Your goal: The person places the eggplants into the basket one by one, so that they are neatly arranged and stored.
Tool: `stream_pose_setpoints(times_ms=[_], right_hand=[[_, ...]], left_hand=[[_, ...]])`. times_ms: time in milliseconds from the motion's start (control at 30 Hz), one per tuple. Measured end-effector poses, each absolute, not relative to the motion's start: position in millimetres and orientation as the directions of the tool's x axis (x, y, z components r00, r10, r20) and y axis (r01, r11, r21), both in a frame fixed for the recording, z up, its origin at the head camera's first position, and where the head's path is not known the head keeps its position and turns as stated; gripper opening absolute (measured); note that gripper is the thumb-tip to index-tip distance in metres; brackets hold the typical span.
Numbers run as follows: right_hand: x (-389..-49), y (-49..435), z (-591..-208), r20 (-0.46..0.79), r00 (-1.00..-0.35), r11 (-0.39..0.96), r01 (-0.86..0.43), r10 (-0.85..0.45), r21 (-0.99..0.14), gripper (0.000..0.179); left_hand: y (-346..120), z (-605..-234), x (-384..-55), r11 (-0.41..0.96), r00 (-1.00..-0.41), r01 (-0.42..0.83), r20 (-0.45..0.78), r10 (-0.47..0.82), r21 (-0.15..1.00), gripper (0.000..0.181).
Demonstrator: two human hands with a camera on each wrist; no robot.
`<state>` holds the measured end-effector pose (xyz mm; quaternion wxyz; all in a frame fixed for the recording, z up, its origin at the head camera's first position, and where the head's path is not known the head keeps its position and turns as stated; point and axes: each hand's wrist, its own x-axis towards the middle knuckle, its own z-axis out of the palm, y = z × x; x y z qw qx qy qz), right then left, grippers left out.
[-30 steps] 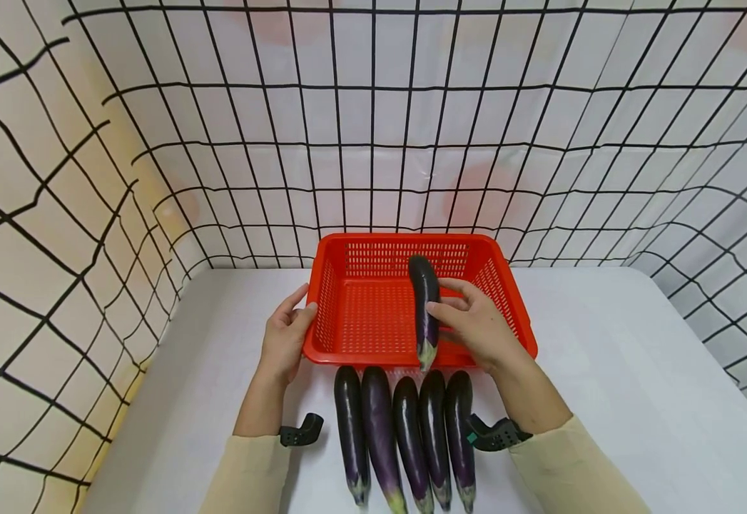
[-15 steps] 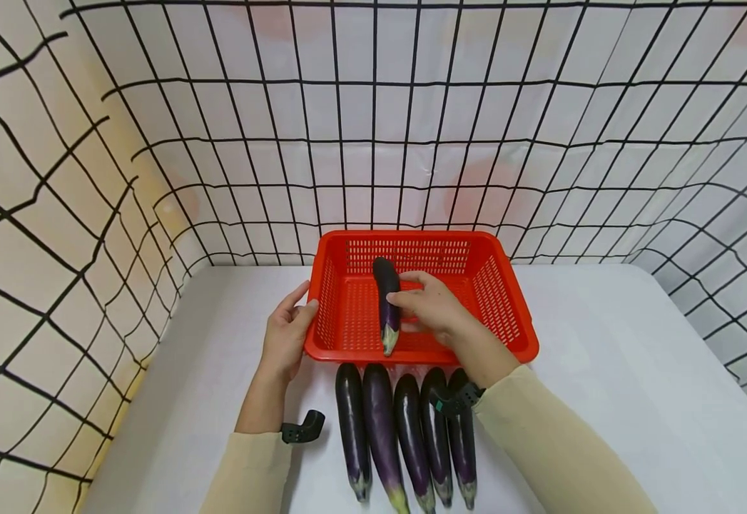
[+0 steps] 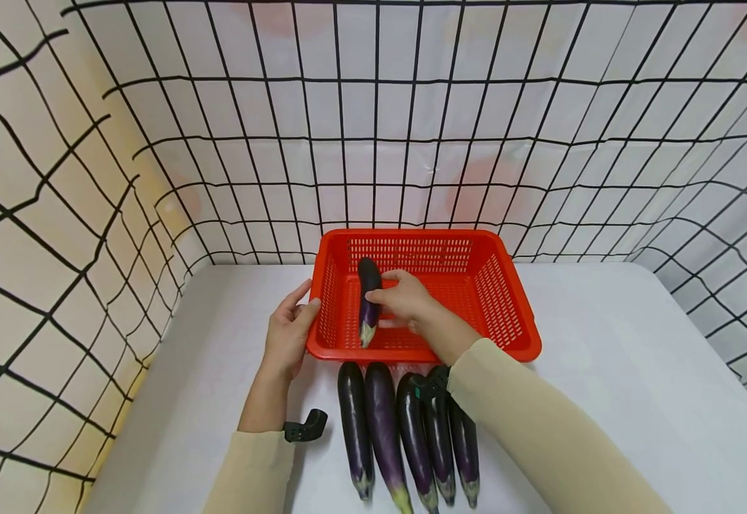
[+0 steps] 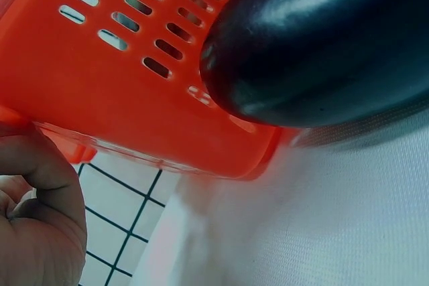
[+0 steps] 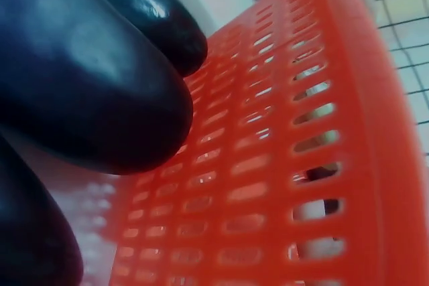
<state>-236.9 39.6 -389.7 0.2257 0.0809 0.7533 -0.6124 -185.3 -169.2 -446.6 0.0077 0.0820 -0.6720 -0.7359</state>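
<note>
My right hand (image 3: 405, 300) holds a dark purple eggplant (image 3: 369, 296) by its side, inside the left part of a red plastic basket (image 3: 527, 314). The eggplant's pale stem end points toward me. At the basket's left rim, my left hand (image 3: 288, 332) grips the edge with thumb and curled fingers; the left wrist view shows this hand (image 4: 43, 219) beside the slotted red wall (image 4: 114, 98). Several more eggplants (image 3: 382, 435) lie side by side in front of the basket, stem ends toward me. The right wrist view has their rounded ends (image 5: 100, 85) close to the basket wall (image 5: 268, 132).
A white cloth-covered table (image 3: 617, 385) lies under everything. Black wire grid panels (image 3: 437, 135) stand behind and on both sides. My right forearm and its wrist camera (image 3: 431, 383) pass over the right-hand eggplants of the row.
My right hand has carried the eggplant leftward across the basket and lower into it. The left hand stays at the rim, and the row of eggplants has not moved.
</note>
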Motion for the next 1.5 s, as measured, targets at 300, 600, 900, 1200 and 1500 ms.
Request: stream_pose_setpoints(times_ms=[300,600,900,1200,1500], right_hand=[[-243,32,-399,-0.476,-0.868,0.270,0.430,-0.138,-0.862,0.063],[-246,23,-411,-0.451,-0.878,0.318,0.387,-0.159,-0.865,0.063],[-247,15,-417,-0.445,-0.872,0.405,0.339,-0.202,-0.849,0.059],[-246,14,-419,-0.503,-0.842,0.407,0.397,-0.194,-0.822,0.058],[-247,13,-421,-0.470,-0.856,0.371,0.374,-0.215,-0.850,0.063]], left_hand=[[-167,-446,-184,-0.109,-0.987,-0.091,-0.104,-0.120,0.990,0.050],[-167,-445,-185,-0.124,-0.988,-0.084,-0.099,-0.115,0.989,0.049],[-167,-445,-184,-0.127,-0.989,-0.079,-0.094,-0.118,0.989,0.049],[-167,-444,-183,-0.119,-0.989,-0.071,-0.085,-0.119,0.990,0.048],[-169,-445,-184,-0.126,-0.989,-0.067,-0.082,-0.120,0.990,0.048]])
